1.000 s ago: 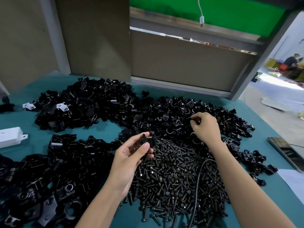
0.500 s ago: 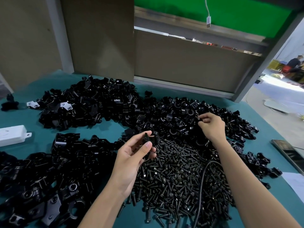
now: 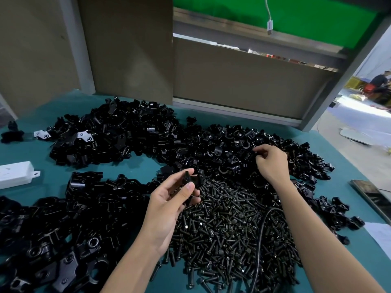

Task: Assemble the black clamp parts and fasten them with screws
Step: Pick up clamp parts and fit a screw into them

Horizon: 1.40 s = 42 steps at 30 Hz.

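Note:
My left hand [image 3: 169,199] holds a black clamp part [image 3: 193,180] between thumb and fingers, just above the near edge of a big heap of dark screws [image 3: 228,229]. My right hand [image 3: 271,162] reaches into the pile of small black clamp halves [image 3: 222,149] behind the screws, its fingertips curled and pinching at a small black piece there. A second pile of black parts [image 3: 110,134] lies at the back left. Larger black clamp bodies [image 3: 53,225] fill the near left of the teal table [image 3: 148,163].
A black cable [image 3: 259,240] runs across the screw heap. A white plastic box [image 3: 15,174] sits at the left edge. A dark flat phone-like slab [image 3: 370,195] and a white sheet [image 3: 380,233] lie at the right edge. Brown panels stand behind the table.
The view has drifted slightly. My right hand stays in the clamp-half pile, fingers working at a piece. The left hand keeps its part in about the same place.

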Available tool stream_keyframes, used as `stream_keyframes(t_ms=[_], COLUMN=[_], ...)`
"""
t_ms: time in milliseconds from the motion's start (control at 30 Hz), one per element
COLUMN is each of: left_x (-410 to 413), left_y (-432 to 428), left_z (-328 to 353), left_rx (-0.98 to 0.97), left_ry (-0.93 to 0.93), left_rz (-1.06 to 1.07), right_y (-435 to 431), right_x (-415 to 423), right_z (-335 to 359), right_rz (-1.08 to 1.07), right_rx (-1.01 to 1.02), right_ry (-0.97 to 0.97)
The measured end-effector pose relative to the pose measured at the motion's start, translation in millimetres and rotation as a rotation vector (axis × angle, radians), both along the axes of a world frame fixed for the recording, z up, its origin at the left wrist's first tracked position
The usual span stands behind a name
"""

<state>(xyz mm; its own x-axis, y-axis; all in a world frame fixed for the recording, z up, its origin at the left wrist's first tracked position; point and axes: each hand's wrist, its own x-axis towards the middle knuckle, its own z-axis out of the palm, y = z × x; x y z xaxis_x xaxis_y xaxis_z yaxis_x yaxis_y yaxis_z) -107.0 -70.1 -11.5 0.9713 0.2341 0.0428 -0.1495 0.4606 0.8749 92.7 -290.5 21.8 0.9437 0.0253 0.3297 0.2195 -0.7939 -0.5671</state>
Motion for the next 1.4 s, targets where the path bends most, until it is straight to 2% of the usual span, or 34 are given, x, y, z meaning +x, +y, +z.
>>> stream_keyframes(t_ms=[267,400,467,567,700,800,967,1133,1267,1400], left_x=[0.7,0.9,0.5,1.3,1.3,-0.5,-0.7,-1.5,-0.5,0.7], left_y=[1.4,1.2,1.2,-0.2,-3.6,-5.2,-7.7,-6.4,-4.8,-5.5], left_z=[0.8,2.0,1.9,1.5,2.5,2.2,1.9,2.0,0.0,-1.6], left_rx=[-0.018,-0.03,-0.037,-0.039,-0.015,-0.008,-0.059,-0.053,-0.086,-0.076], left_ry=[-0.004,-0.011,-0.011,0.011,0.031,0.049,0.084,0.089,0.045,0.047], left_rz=[0.001,0.0,0.003,0.011,0.012,0.009,0.034,0.044,0.029,0.035], right_y=[12.3,16.2,16.7,28.3,63.8,80.5,88.0,82.7,83.0,83.3], right_x=[2.3,-5.4,-14.4,-47.4,-108.0,-131.3,-147.8,-152.3,-155.3,-153.6], right_z=[-1.7,0.1,4.9,14.4,9.0,-4.6,-24.3,-23.9,-21.0,-20.1], right_rz=[-0.106,-0.163,-0.159,0.042,0.388,0.484,0.46,0.526,0.548,0.509], right_rx=[-0.13,-0.039,0.062,0.272,0.372,0.413,0.634,0.614,0.549,0.634], right_ry=[0.029,-0.012,-0.119,-0.313,-0.397,-0.422,-0.289,-0.147,-0.148,-0.093])
